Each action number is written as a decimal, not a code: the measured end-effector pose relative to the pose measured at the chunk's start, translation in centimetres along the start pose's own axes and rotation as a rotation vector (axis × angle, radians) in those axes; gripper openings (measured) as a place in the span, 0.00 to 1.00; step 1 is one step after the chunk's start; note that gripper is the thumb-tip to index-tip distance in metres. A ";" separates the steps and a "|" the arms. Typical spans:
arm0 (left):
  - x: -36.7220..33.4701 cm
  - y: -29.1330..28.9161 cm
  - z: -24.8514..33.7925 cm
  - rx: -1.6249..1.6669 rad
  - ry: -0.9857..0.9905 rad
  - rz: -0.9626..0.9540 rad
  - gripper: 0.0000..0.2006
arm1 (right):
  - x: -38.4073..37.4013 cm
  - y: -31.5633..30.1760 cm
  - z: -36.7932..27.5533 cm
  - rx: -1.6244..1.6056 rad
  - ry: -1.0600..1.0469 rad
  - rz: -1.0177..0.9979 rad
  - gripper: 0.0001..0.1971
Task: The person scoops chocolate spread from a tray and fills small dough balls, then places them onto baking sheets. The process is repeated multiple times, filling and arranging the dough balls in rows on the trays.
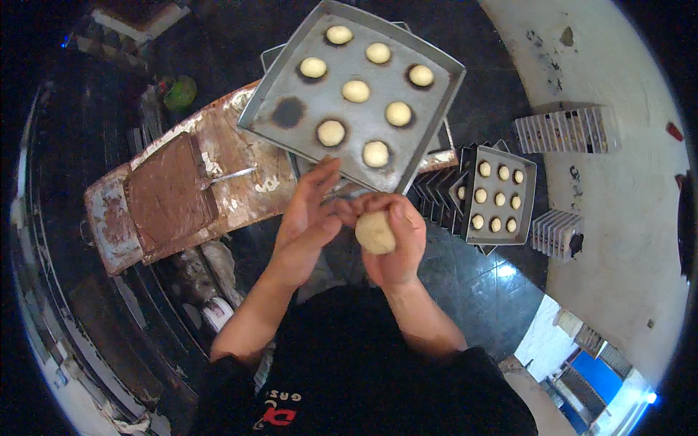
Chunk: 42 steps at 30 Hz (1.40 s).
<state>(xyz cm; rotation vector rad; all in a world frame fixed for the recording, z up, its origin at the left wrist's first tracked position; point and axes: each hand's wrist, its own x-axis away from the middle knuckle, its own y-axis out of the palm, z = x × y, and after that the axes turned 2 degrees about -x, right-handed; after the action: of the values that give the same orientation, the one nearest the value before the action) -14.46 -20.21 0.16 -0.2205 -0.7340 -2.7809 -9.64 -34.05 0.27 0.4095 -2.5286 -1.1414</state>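
1. The right hand (396, 243) cups a pale round dough ball (375, 232), its fingers curled around the far side, just below the near edge of the big metal baking tray (291, 87).
2. The left hand (305, 225) lies flat-fingered and open beside the ball; its thumb seems to touch the ball, though the angle makes that unsure.
3. On the tray sit eight small dough rounds (356, 91) and one dark bare spot.
4. Left of the tray, a slab of brown filling (171, 192) rests on a worn board with a metal utensil (229, 176).
5. Right of the tray, a smaller tray of dough rounds (527, 171) sits on the dark floor.
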 end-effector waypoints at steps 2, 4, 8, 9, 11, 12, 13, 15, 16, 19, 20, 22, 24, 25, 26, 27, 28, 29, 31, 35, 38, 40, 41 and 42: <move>-0.5 -3.9 -0.2 -0.107 -0.011 0.149 0.33 | -2.3 -0.1 3.2 0.078 0.079 0.103 0.16; -0.5 -7.9 -1.2 -0.131 -0.111 0.333 0.26 | -4.9 -1.0 7.5 0.227 0.178 0.198 0.15; -1.4 -13.9 -2.0 -0.150 -0.209 0.415 0.21 | -14.7 0.4 13.0 1.174 -0.089 -0.079 0.15; -1.5 -14.9 -2.0 -0.163 -0.192 0.418 0.20 | -17.7 0.2 14.4 1.310 -0.186 -0.215 0.15; -2.2 -16.7 -2.0 -0.107 -0.215 0.387 0.19 | -22.7 -1.6 17.3 1.634 -0.421 -0.448 0.20; -2.5 -17.6 -1.7 -0.079 -0.223 0.379 0.18 | -24.6 -2.0 18.7 1.818 -0.558 -0.556 0.23; -2.8 -18.3 -1.5 -0.076 -0.227 0.378 0.18 | -25.6 -2.5 19.7 1.999 -0.699 -0.665 0.26; -3.3 -19.4 -1.3 -0.069 -0.231 0.392 0.17 | -25.2 -2.0 20.2 2.076 -0.618 -0.691 0.28; -3.5 -19.8 -1.5 -0.090 -0.216 0.388 0.18 | -25.1 -0.7 19.8 2.108 -0.576 -0.713 0.29; -5.2 -20.3 -0.9 -0.107 -0.174 0.350 0.21 | -26.3 -0.2 17.1 1.529 -0.224 -0.399 0.32; -6.5 -20.0 0.0 -0.081 -0.166 0.340 0.22 | -26.8 -0.4 16.2 1.242 -0.055 -0.230 0.33; -10.2 -19.2 0.5 0.024 -0.173 0.365 0.23 | -26.7 -0.8 15.4 1.321 -0.039 -0.280 0.27; -14.8 -18.4 0.0 0.176 -0.187 0.465 0.25 | -26.3 -1.3 17.4 1.497 -0.100 -0.415 0.25; -15.2 -17.5 0.0 0.112 -0.148 0.456 0.25 | -26.0 -1.0 18.8 1.605 -0.368 -0.423 0.22; -15.4 -16.6 0.4 0.049 -0.107 0.447 0.26 | -25.4 -0.7 19.7 1.824 -0.471 -0.463 0.22; -15.9 -16.4 0.7 -0.018 -0.054 0.446 0.26 | -25.3 0.3 20.4 2.033 -0.588 -0.512 0.22; -15.2 -16.4 0.6 -0.126 0.026 0.416 0.26 | -25.3 0.6 20.7 2.243 -0.702 -0.551 0.23; -13.4 -16.3 0.6 -0.234 0.107 0.387 0.26 | -25.6 0.5 20.7 2.136 -0.704 -0.541 0.21; -9.3 -17.0 0.6 -0.303 0.113 0.402 0.26 | -27.1 0.9 17.8 1.746 -0.179 -0.291 0.20; -7.0 -17.3 -0.8 -0.207 0.005 0.454 0.21 | -33.4 -3.3 12.6 1.739 -0.548 -0.071 0.16; -7.0 -16.3 -2.6 -0.264 0.131 0.513 0.17 | -30.8 -3.1 12.9 1.742 -0.326 -0.254 0.17; -7.4 -15.4 -3.9 -0.352 0.248 0.611 0.14 | -23.1 -0.9 14.6 1.372 -0.125 -0.008 0.19; -7.5 -14.8 -4.2 -0.416 0.307 0.692 0.12 | -18.8 -0.3 15.0 1.213 -0.053 -0.026 0.19; -7.2 -14.2 -4.8 -0.482 0.362 0.778 0.10 | -13.8 3.6 14.1 0.833 0.201 0.077 0.14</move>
<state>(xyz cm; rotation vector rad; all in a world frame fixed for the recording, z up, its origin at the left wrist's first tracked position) -12.02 -9.25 -12.07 -0.0602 0.1203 -2.0982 -3.45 -17.05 -8.28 0.5728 -2.6861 0.0407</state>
